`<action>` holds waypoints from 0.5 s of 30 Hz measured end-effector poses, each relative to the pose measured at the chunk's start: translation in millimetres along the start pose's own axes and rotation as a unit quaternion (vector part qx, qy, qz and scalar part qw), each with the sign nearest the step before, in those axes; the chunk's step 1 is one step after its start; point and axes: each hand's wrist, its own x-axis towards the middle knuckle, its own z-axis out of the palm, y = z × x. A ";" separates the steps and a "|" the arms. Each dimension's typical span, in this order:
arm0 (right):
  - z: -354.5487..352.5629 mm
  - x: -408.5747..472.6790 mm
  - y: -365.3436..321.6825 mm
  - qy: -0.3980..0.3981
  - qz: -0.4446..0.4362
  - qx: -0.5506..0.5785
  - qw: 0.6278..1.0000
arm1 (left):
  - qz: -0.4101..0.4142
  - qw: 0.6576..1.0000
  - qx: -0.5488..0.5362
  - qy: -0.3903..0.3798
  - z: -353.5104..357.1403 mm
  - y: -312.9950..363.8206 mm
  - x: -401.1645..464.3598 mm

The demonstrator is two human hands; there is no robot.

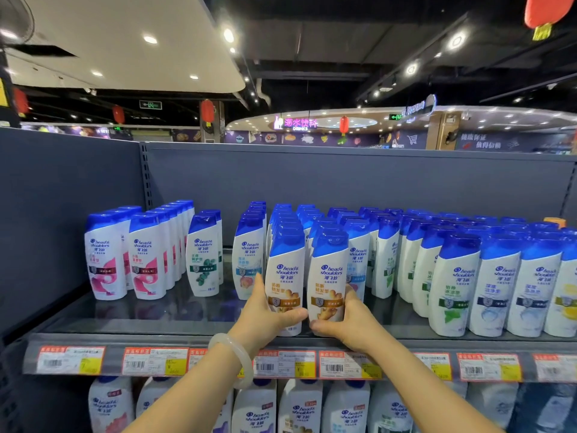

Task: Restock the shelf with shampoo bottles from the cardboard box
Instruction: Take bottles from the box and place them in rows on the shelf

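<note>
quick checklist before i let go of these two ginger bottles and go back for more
1. Left hand grips the left ginger bottle: ok.
2. Right hand grips the right ginger bottle: ok.
3. Both bottles upright with labels facing out: ok.
4. Bottles sit at the shelf front edge, in line with the rows behind: ok.
5. Bases fully flat on the shelf: cannot tell, fingers cover them.
6. Cardboard box with more stock: cannot tell, not in view.
</note>
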 end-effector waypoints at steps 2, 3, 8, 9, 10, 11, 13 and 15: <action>0.3 0.8 0.4 0.004 0.005 -0.007 1.000 | 0.000 1.000 -0.003 -0.003 0.3 -2.1 0.9; 0.2 0.9 0.6 0.008 0.005 -0.009 1.000 | -0.002 1.000 -0.004 0.002 0.3 -2.9 1.2; 0.1 0.3 0.0 0.012 0.005 -0.008 1.000 | -0.005 1.000 0.001 0.007 0.9 -5.3 3.4; 0.0 0.4 0.2 0.014 0.005 -0.007 1.000 | -0.007 1.000 0.000 0.006 1.2 -5.1 3.7; -0.2 0.3 0.4 0.015 0.004 -0.006 1.000 | -0.008 1.000 0.000 0.004 1.3 -4.8 3.7; -0.2 0.4 0.6 0.016 0.004 -0.007 1.000 | -0.009 1.000 -0.001 0.003 1.3 -4.3 3.7; -0.4 0.1 0.5 0.016 0.004 -0.006 1.000 | -0.011 1.000 -0.003 0.002 0.7 -3.9 3.4; -0.8 -0.3 -0.4 0.015 0.002 -0.007 1.000 | -0.014 1.000 -0.002 0.002 -0.1 -4.0 3.4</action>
